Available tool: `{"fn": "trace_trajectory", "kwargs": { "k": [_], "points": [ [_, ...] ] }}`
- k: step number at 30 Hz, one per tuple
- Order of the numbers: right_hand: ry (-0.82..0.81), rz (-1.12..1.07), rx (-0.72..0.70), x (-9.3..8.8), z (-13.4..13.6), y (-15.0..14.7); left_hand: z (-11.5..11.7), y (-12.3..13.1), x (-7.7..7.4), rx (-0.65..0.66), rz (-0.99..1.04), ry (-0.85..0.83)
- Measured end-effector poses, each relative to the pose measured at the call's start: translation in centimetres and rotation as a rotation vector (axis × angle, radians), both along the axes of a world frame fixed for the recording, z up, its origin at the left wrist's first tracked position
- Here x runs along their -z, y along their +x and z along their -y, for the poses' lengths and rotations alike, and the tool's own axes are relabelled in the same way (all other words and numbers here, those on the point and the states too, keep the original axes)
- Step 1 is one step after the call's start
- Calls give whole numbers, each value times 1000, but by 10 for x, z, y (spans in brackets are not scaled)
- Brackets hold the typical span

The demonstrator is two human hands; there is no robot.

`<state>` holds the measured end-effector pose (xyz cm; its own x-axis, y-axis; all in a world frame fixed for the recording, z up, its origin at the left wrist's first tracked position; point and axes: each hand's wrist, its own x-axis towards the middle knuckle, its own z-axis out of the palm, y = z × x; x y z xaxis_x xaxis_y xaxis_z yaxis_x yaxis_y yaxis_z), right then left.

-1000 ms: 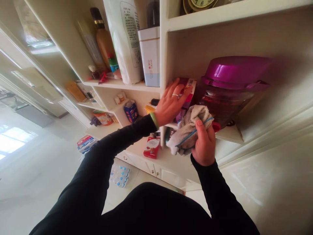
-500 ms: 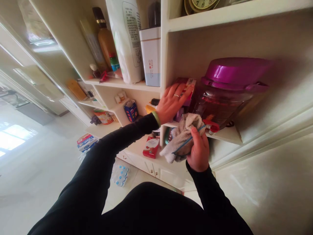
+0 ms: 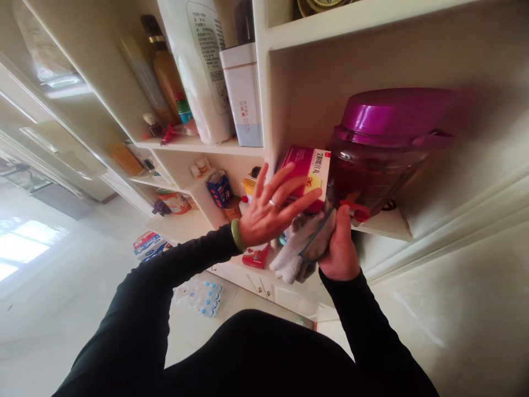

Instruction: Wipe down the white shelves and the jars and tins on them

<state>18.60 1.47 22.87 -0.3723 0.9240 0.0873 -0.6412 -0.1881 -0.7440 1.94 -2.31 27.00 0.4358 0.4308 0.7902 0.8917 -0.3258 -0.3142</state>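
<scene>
My left hand (image 3: 270,207) is open with its fingers spread, a ring on one finger and a green bangle (image 3: 236,235) at the wrist. Its fingertips lie against a pink-and-yellow medicine box (image 3: 305,175), which stands tilted on the shelf edge. My right hand (image 3: 341,245) grips a grey-white towel (image 3: 294,259) inside a clear zip bag with a blue seal (image 3: 317,236). That hand is just below a red plastic tap (image 3: 354,210) on a glass jar with a purple lid (image 3: 382,149).
White built-in shelves (image 3: 198,144) hold a large printed bag, a white tin (image 3: 242,94), bottles and small boxes. A red box (image 3: 256,256) and a blue carton (image 3: 220,189) stand lower. A pack of water bottles (image 3: 202,298) lies on the tiled floor.
My left hand has moved down and left, with its fingers spreading, and more of the pink box shows. My right hand has moved the bagged towel up and right, nearer the jar.
</scene>
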Motion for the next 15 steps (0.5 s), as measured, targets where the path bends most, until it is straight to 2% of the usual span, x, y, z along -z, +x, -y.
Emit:
{"fn": "trace_trajectory", "kwargs": {
  "k": [2,4,6,8,11,15],
  "points": [
    [51,-2,16,-6,-2,-4,7,-2,1,63,30,-55],
    [103,42,55,-8,-4,-5,10,-5,-2,179,116,-139],
    [126,123,57,-7,-6,-5,11,-6,-7,295,276,-194],
    [134,197,29,-3,-8,-4,9,-4,-9,361,502,-175],
    [150,230,9,1,-11,-3,0,-1,-7,352,835,-119],
    [166,263,29,3,-14,-2,-12,0,0,341,1211,-187]
  ]
}}
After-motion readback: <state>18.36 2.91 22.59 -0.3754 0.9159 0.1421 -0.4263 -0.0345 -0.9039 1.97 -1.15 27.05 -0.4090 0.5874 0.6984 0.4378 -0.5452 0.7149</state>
